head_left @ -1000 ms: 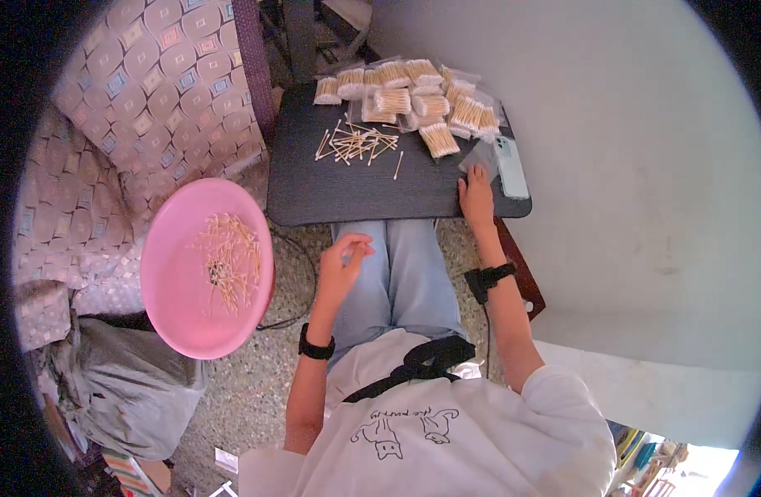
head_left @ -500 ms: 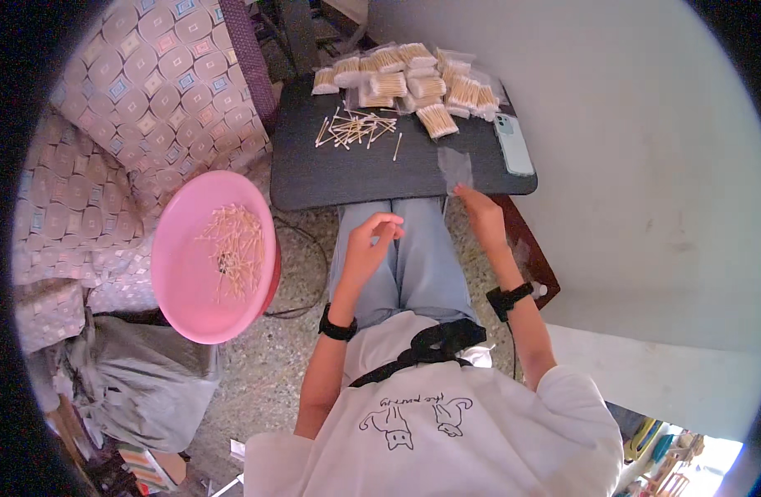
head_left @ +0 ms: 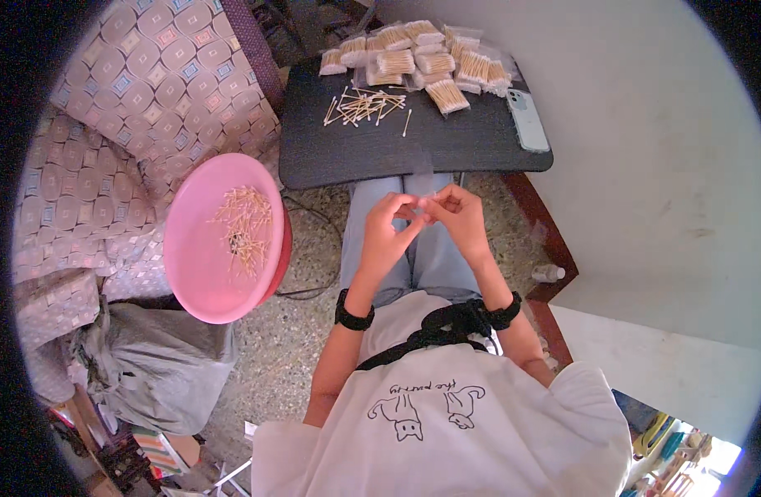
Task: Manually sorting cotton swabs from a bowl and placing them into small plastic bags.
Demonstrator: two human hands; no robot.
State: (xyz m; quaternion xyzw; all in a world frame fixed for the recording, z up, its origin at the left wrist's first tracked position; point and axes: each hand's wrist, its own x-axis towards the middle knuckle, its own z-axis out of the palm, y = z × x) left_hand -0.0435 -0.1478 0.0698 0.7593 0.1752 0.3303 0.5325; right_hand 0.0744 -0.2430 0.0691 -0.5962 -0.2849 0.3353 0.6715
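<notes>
Over my lap, just off the table's near edge, both hands meet at a small clear plastic bag [head_left: 422, 176]. My right hand [head_left: 461, 219] pinches the bag's near edge between thumb and fingertips. My left hand [head_left: 387, 234] is curled, its thumb and fingertips closed at the same edge, touching or nearly touching the right fingertips. The bag looks flat and see-through, with nothing visible inside. Loose cotton swabs [head_left: 365, 105] lie in a scattered pile on the black table [head_left: 330, 157], with a single swab [head_left: 408, 123] apart at its right.
Several filled bags of cotton swabs [head_left: 434, 64] are heaped at the table's back. A pale phone [head_left: 527, 121] lies at its right edge. Left of my legs stands a pink basin [head_left: 191, 248] holding many loose swabs. A plastic bottle [head_left: 548, 273] lies near the wall at right.
My right hand has drawn the clear bag off the table, toward me and leftward. My left hand has moved right to meet it at the bag's edge. The view has shifted slightly.
</notes>
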